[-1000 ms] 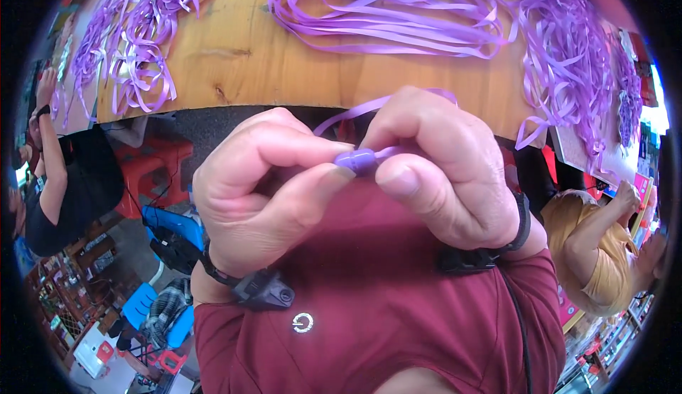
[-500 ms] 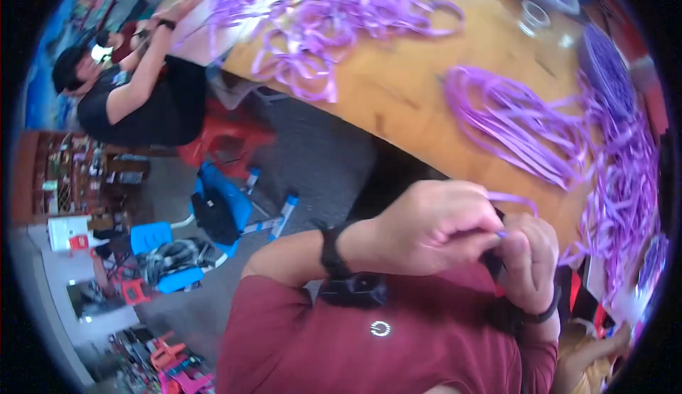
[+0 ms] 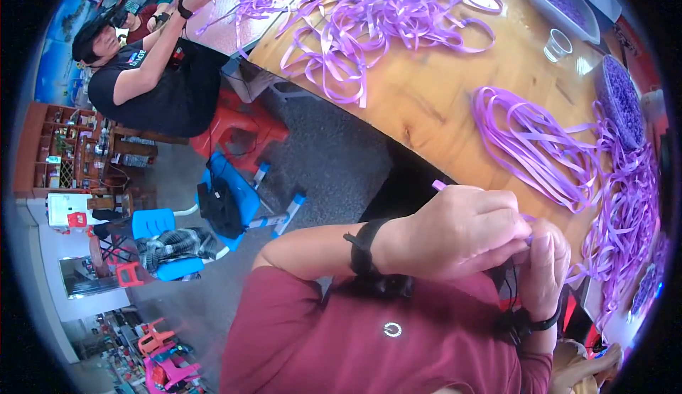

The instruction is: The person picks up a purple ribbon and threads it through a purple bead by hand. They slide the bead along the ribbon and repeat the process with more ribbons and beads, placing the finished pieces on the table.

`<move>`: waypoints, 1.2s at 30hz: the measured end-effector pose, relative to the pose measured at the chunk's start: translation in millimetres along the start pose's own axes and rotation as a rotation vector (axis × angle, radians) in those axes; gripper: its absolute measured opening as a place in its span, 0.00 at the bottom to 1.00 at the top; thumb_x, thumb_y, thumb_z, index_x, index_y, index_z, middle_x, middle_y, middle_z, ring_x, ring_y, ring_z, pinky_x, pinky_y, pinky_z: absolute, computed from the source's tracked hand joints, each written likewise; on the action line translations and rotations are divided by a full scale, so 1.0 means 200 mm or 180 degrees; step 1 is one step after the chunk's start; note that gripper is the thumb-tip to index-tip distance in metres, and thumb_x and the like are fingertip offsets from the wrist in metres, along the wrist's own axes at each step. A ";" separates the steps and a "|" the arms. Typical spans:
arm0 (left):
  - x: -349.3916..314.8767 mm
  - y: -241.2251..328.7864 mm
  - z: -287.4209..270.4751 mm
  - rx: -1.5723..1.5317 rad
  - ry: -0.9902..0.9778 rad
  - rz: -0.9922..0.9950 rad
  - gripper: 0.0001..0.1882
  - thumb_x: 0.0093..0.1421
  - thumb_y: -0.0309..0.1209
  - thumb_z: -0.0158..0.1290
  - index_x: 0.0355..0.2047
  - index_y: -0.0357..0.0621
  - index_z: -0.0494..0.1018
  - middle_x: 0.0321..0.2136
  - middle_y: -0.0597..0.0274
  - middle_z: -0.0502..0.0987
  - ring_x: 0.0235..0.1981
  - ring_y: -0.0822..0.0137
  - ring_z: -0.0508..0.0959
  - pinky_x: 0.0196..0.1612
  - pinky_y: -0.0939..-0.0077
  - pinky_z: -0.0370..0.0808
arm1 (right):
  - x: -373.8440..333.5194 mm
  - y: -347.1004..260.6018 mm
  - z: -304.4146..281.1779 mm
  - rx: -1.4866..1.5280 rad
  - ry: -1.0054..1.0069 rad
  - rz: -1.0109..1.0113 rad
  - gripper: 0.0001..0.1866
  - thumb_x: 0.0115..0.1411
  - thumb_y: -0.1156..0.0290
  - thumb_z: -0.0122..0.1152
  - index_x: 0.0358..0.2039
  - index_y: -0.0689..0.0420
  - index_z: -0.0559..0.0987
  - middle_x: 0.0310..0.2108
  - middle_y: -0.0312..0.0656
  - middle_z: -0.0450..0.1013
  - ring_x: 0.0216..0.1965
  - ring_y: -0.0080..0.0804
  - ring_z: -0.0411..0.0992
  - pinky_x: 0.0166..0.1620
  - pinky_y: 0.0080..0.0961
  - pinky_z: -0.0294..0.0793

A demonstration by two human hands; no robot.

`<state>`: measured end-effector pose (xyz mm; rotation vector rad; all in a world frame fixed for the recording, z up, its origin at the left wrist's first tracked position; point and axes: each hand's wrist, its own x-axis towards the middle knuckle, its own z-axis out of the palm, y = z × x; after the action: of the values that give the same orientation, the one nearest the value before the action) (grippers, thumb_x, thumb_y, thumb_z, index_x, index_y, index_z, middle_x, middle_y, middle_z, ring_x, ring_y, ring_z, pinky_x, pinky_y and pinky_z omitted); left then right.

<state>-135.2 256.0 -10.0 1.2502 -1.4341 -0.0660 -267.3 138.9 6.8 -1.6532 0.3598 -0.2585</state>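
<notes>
The left hand is curled, thumb and forefinger pinching a small purple piece at their tips. Right of it, the right hand closes thumb and fingertips on the piece's other side. Fingers cover most of it, so its exact shape is hidden.

Clock directions run from that piece. Left to right: at 10 o'clock, far off, a co-worker in black sits at the table. At 11, a loose tangle of purple ribbon spreads over the wood. At 10, close in, a short stretch of ribbon shows beyond the left knuckles. At 12, a looped ribbon bundle lies flat. At 1, an oval tub holds purple bits; between 2 and 3, more ribbon is heaped.

The piece is likely very light and easily dropped; a fingertip pinch on its sides seems best, though its firmness is unclear. The ribbon looks limp, smooth, slippery and prone to tangling, so it is best held flat, near its end.
</notes>
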 end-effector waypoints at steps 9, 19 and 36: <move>-0.02 -0.02 0.01 -0.0490 0.0066 -0.0348 0.10 0.47 0.24 0.56 0.31 0.36 0.70 0.21 0.57 0.69 0.19 0.61 0.70 0.22 0.72 0.67 | 0.00 0.00 0.02 0.0156 0.0038 0.0103 0.19 0.61 0.58 0.42 0.23 0.60 0.70 0.18 0.30 0.61 0.19 0.16 0.57 0.23 0.15 0.53; -0.03 -0.03 0.05 0.0215 -0.0305 0.0389 0.10 0.48 0.26 0.55 0.31 0.37 0.70 0.21 0.61 0.70 0.20 0.63 0.71 0.22 0.74 0.67 | -0.06 0.02 -0.03 0.0995 -0.0246 0.0626 0.17 0.60 0.59 0.43 0.27 0.61 0.71 0.18 0.30 0.63 0.20 0.16 0.58 0.24 0.14 0.54; 0.03 0.04 0.10 -0.1486 -0.0340 -0.1849 0.02 0.52 0.19 0.50 0.27 0.35 0.72 0.23 0.63 0.69 0.23 0.77 0.66 0.27 0.86 0.61 | -0.05 0.05 -0.15 0.1594 -0.0392 0.0230 0.19 0.59 0.56 0.44 0.22 0.59 0.70 0.16 0.32 0.62 0.19 0.15 0.55 0.24 0.13 0.51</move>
<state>-153.1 243.2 -6.8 1.2358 -1.0173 -0.8240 -289.0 115.2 0.2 -1.1544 0.2363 -0.1734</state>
